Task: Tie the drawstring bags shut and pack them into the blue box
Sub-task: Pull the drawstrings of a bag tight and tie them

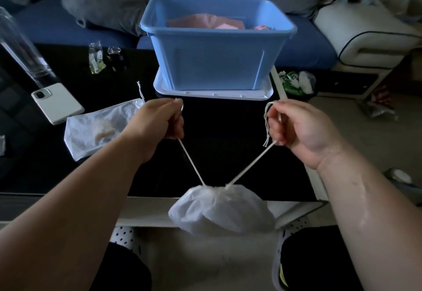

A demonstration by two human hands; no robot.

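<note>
White cord is clamped in both my curled fists, left hand and right hand, with the drawstring bag hanging at six o'clock from the blue box, so I'd pull evenly outward before knotting.

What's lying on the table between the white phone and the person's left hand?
A white drawstring bag lies flat between the phone and the left hand, in the head view.
</note>
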